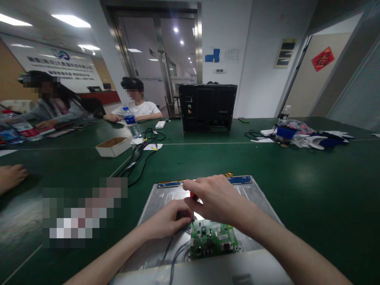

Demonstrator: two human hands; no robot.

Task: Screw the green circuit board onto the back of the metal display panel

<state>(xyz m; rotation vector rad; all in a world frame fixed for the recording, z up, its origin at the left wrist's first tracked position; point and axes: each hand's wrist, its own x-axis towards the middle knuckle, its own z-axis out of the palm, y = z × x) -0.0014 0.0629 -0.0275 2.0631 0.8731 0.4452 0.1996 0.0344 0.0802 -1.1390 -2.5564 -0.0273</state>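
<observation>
A flat silver metal panel point(255, 194) lies on the green table point(311, 178) in front of me, with a thin blue strip board point(240, 180) along its far edge. A green circuit board point(212, 240) sits on the panel near me. My right hand point(215, 198) is closed around a tool with a red handle point(192, 195), held upright just beyond the board's far left corner. My left hand point(168, 219) rests on the panel beside that corner, fingers curled and pinched at the spot under the tool. Grey cables point(175, 257) run from the board toward me.
A black open computer case point(207, 107) stands at mid table. Black cables point(136, 158), a cardboard box point(113, 146) and a water bottle point(131, 122) lie left of it. Gloves and bags point(308, 136) sit at right. Two people sit at far left; another person's hand point(12, 176) rests at the left edge.
</observation>
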